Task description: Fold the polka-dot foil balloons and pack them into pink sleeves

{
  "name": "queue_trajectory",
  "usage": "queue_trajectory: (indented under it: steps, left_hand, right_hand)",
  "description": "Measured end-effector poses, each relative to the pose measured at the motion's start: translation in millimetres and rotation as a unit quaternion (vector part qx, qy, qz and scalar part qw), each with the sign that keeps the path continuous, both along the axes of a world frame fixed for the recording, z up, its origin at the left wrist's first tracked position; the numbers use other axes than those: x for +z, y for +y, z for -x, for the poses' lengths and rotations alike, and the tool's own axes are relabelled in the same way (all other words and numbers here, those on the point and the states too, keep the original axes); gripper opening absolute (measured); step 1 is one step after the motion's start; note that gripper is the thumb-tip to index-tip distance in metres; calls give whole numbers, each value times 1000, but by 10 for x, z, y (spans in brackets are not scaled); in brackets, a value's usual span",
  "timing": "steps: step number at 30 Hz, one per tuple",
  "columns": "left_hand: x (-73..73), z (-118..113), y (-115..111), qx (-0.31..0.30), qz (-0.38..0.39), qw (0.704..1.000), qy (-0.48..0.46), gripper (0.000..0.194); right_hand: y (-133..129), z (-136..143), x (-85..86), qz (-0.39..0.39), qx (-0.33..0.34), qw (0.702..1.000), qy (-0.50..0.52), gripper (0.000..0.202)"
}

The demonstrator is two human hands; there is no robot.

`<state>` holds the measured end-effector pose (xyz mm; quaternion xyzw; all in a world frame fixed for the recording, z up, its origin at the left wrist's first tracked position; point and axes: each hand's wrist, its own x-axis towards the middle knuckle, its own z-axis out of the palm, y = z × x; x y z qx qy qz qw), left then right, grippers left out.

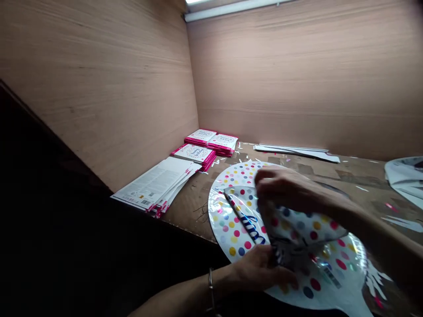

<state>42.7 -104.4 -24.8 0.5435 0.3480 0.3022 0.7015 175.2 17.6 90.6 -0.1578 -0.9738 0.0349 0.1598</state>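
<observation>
A polka-dot foil balloon [304,226], partly folded, is between my hands, with blue lettering on its left part. My left hand [264,268], a bangle at its wrist, grips the lower edge of the folded foil. From above, my right hand [284,187] reaches across, its fingers curled onto the top of the same foil and somewhat blurred. Underneath lies another round dotted foil balloon [228,229], spread flat, its tail towards the lower right. The foil between my hands is smeared by motion.
Pink-edged packs [194,152] are stacked in the back left corner. Printed card sleeves [148,185] lie fanned along the left edge. White flat strips [294,152] rest by the back wooden wall [297,79]. Paper scraps dot the cardboard-covered table [185,209]; white foil [405,178] lies far right.
</observation>
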Motion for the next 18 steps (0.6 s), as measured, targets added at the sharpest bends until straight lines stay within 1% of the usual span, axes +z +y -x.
queue_trajectory:
  steps: [1, 3, 4, 6, 7, 8, 10, 12, 14, 16, 18]
  left_hand:
    - [-11, -12, -3, 46, 58, 996, -42, 41]
    - [-66, -47, 4, 132, 138, 972, -137, 45]
    - [-102, -64, 16, 164, 163, 955, -188, 47]
    - [-163, -83, 47, 203, 193, 920, -275, 50]
    - [-183, -85, 62, 215, 198, 906, -306, 49]
    - [-195, -81, 74, 224, 201, 896, -327, 48]
    - [-197, -63, 88, 232, 209, 882, -352, 46]
    - [-193, -47, 92, 224, 215, 877, -366, 45]
    - [-204, -47, 89, 218, 216, 876, -372, 45]
    - [-233, -62, 78, 219, 212, 881, -362, 45]
    - [-255, -69, 64, 216, 199, 895, -335, 47]
  right_hand:
    - [159, 300, -94, 132, 4, 990, -47, 12]
    - [423, 766, -396, 204, 2, 975, -86, 10]
    - [526, 921, -574, 235, -6, 967, -97, 9]
    - [672, 1091, -897, 289, -29, 952, -97, 16]
    - [720, 1123, -1017, 309, -45, 945, -95, 21]
    - [755, 1134, -1100, 321, -61, 940, -92, 25]
    - [798, 1133, -1163, 325, -88, 937, -96, 25]
    - [811, 1139, -1143, 324, -106, 934, -105, 18]
    - [801, 1159, -1108, 321, -107, 934, -113, 12]
    - [778, 1177, -1081, 315, -98, 938, -105, 9]
    - [767, 1171, -1019, 308, -88, 944, -83, 6]
